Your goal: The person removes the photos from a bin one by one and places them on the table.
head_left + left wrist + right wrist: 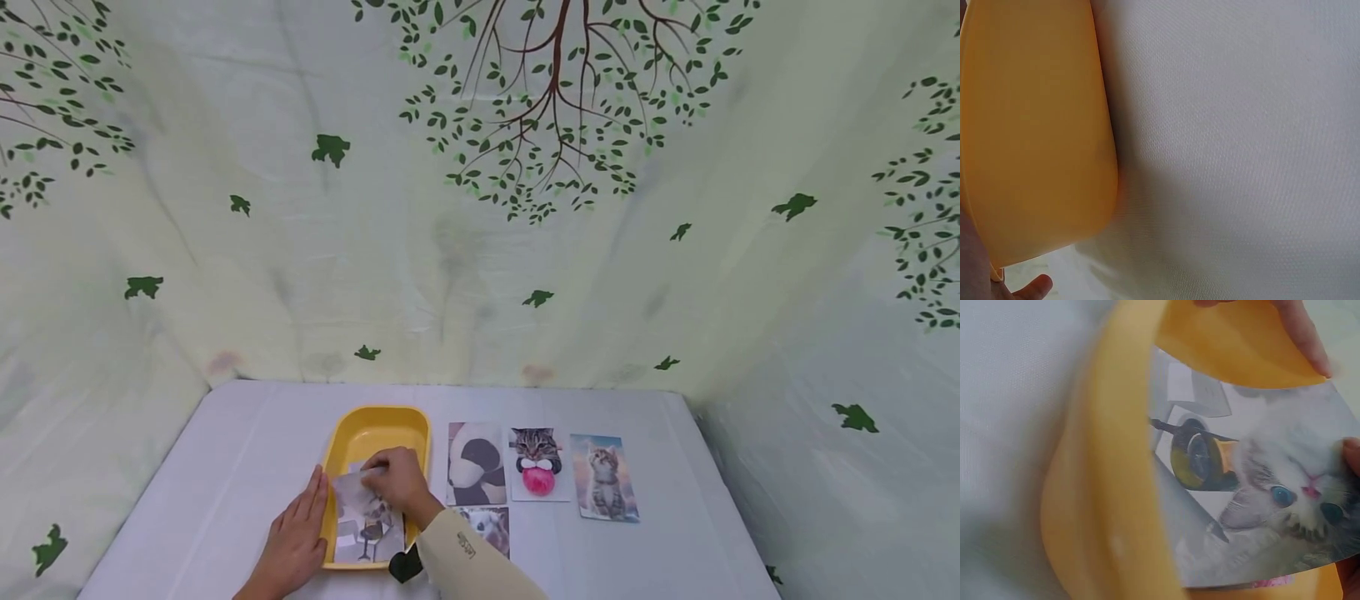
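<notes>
A yellow tray (392, 414) stands on the white-covered table. My left hand (297, 532) lies along its left rim, fingers straight; in the left wrist view the tray's outer wall (1038, 131) fills the left side. My right hand (401, 481) reaches over the tray and pinches the upper edge of a photo card (366, 521). In the right wrist view this card shows a pale kitten (1282, 494) with blue eyes beside a drinking glass. A pink bit of another card (1274, 581) peeks out beneath it inside the tray.
Right of the tray lie several photo cards: a black-and-white plush-like picture (477, 463), a cat with a pink ball (539, 467), a sitting kitten (604, 479), and one with a furry animal (491, 527) partly behind the right sleeve (472, 554). A leaf-patterned curtain (450, 267) surrounds the table.
</notes>
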Motion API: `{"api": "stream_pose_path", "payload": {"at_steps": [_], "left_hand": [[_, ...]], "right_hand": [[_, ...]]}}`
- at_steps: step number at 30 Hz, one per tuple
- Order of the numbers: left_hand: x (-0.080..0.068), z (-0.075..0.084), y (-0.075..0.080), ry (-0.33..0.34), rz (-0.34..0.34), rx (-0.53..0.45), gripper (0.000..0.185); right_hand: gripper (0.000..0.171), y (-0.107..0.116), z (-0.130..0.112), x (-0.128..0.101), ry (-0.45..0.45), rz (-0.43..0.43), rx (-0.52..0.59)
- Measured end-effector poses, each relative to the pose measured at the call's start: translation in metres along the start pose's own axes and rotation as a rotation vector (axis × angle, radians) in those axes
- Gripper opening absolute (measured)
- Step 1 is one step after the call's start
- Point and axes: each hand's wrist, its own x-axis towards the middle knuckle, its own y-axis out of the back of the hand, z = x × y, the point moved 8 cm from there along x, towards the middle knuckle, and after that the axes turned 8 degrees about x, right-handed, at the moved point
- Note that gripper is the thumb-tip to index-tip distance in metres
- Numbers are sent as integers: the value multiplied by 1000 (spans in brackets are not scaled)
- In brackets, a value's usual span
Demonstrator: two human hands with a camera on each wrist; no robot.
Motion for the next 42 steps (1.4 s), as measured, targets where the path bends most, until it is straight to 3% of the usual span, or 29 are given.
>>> {"api": "stream_pose_path", "payload": {"at_steps": [12,19,24,28,36,42], "left_hand": [[2,0,-2,-6,14,15,81],[4,-1,-6,5,-24,8,81],[2,-1,-4,-14,2,9,85],[1,-1,-2,-31,34,7,87],[2,-1,-3,-26,22,1,87],[3,-2,-4,-24,9,6,87]], "right_hand": [[6,41,-7,6,97,69,216],[14,69,-13,11,135,71,338],[17,98,-31,-5,164,102,454],[18,126,-43,-23,183,119,475],[20,178,-6,-48,198,158,418],[23,214,59,-66,141,199,334]]}}
